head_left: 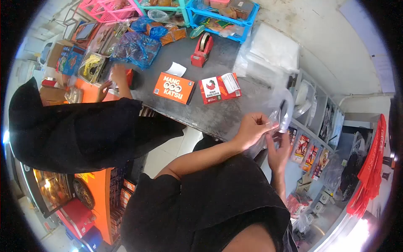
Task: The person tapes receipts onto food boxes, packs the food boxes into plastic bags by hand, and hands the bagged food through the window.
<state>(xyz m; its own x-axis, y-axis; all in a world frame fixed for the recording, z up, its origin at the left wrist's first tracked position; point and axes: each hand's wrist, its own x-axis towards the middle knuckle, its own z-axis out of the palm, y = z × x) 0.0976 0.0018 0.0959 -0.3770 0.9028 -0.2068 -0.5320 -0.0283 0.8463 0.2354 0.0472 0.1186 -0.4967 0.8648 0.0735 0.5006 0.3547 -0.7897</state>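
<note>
Over the right end of the counter, my left hand (254, 131) pinches the edge of a clear plastic bag (285, 110) between thumb and fingers. Just beside it, my right hand (278, 152) holds the same bag from below, thumb and fingertips at its edge. The thin film partly blurs into the background. To the left of the bag lie a red and white food box (212, 90) with a paper slip on top and an orange food box (172, 89). A white paper slip (176, 69) sticks up behind the orange box.
A red tape dispenser (202, 51) stands behind the boxes. Stacked clear bags (270, 46) lie at the back right, near blue baskets (235, 31). At left, a co-worker in black (84, 126) reaches over the counter. Red bags (371, 164) hang at far right.
</note>
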